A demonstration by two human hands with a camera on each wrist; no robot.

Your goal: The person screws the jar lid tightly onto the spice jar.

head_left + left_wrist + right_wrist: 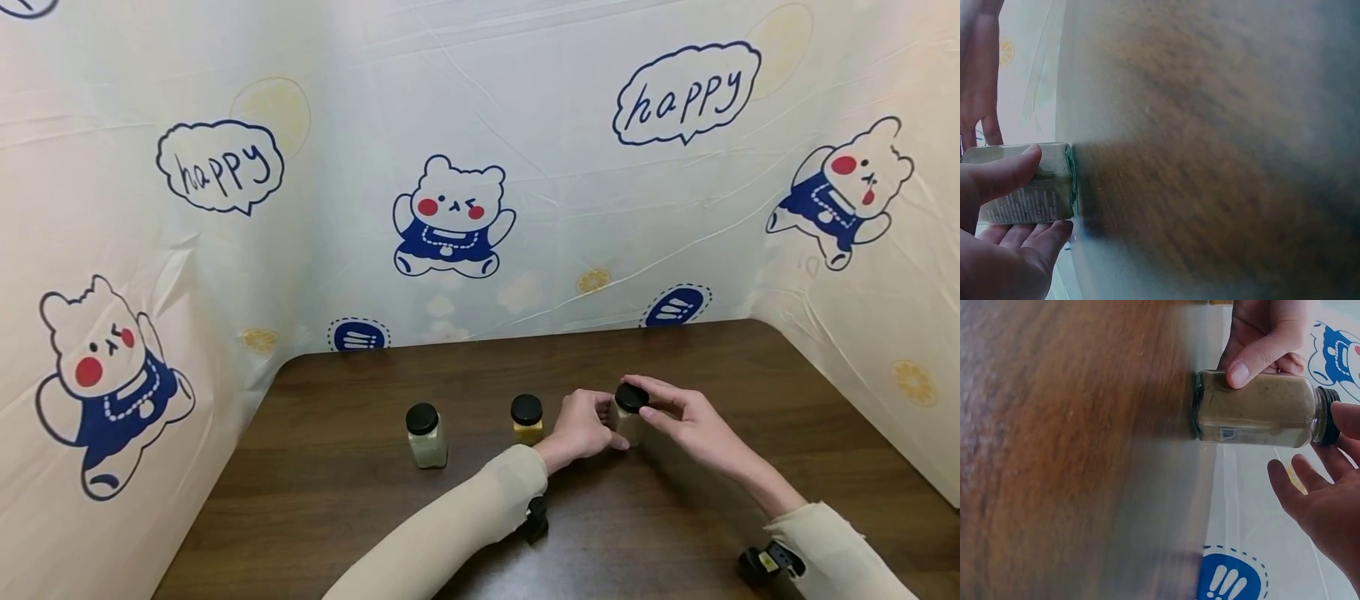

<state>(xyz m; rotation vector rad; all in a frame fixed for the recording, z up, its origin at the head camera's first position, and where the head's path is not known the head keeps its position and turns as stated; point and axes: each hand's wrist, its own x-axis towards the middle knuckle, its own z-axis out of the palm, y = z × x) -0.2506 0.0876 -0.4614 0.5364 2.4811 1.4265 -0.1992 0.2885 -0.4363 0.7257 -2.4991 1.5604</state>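
Observation:
A square glass spice jar [1257,412] of brownish powder stands upright on the table's right half. My left hand [581,427] grips its body low down, thumb on one side and fingers on the other. At the top, my right hand [693,423] pinches the black lid [632,397] between thumb and fingers. The lid sits on the jar's neck in the right wrist view, and the other right fingers spread beside it. A printed label [1025,203] shows on the glass in the left wrist view.
Two more black-lidded jars stand to the left on the brown wooden table [330,492]: one with yellow contents [528,432], partly behind the left hand, and one with pale powder [429,448]. A printed cloth [555,267] hangs around the table's back and sides.

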